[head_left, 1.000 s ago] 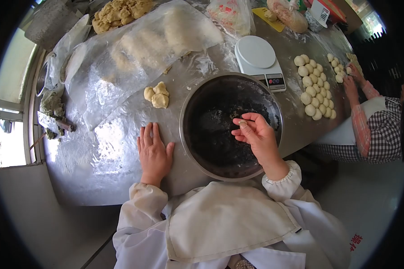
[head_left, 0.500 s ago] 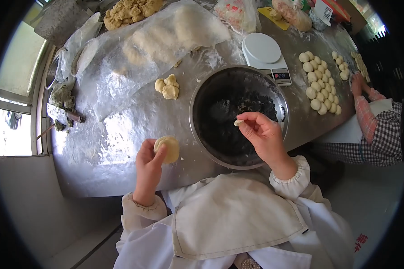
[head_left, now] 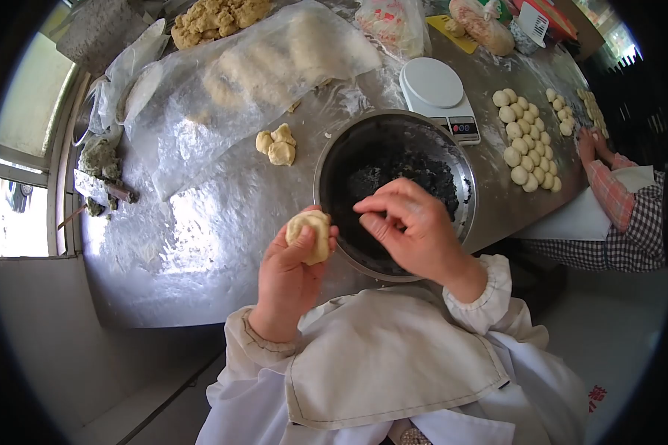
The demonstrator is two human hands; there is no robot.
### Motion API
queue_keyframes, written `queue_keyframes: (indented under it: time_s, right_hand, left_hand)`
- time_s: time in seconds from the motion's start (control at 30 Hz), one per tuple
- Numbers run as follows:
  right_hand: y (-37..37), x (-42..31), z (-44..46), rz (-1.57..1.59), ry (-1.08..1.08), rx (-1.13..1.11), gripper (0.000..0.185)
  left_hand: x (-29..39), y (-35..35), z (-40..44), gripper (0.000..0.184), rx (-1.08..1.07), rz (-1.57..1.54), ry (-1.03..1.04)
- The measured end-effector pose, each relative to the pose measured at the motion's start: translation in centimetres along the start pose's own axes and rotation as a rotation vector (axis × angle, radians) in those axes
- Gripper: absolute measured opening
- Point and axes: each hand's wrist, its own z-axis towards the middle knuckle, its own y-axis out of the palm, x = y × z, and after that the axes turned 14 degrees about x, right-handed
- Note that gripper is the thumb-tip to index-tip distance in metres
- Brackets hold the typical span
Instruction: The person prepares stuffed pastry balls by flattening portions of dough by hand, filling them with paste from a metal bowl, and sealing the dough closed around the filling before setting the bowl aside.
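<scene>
The left hand [head_left: 285, 271] cradles a soft, pale dough round [head_left: 317, 236] above the near edge of the table [head_left: 193, 289] — thumb in front, fingers behind, likely to steady it beside the metal bowl [head_left: 465, 216]. Over the bowl's dark crumbs [head_left: 441, 180], the right hand [head_left: 423, 236] bends loosely — thumb near forefinger, whether pinching anything I can't tell.

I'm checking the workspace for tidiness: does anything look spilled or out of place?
Mildly, yes: white residue streaks the metal table left of the scale, and a small pale scrap lies loose outside the bowl. Both look like stray mess.
</scene>
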Motion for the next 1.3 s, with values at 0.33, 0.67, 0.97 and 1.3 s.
queue_keyframes:
  time_s: [0.33,0.67,0.97,1.3]
  right_hand:
    - [3.0,5.0,-1.9,-0.286,-0.067,-0.458,0.04]
    - [1.3,5.3,-2.5,-0.342,0.023,-0.619,0.022]
    - [-3.8,6.4,0.1,0.03,0.616,-0.633,0.022]
    - [-4.6,1.1,1.3,-0.133,0.145,-0.226,0.03]
  left_hand:
    - [-0.9,-0.5,1.0,0.032,0.004,-0.063,-0.004]
    - [-2.1,0.1,1.4,0.03,0.04,0.07,0.133]
    - [-1.3,2.1,1.0,0.028,-0.016,0.119,0.059]
    - [-5.1,7.1,3.1,0.041,-0.092,-0.033,-0.343]
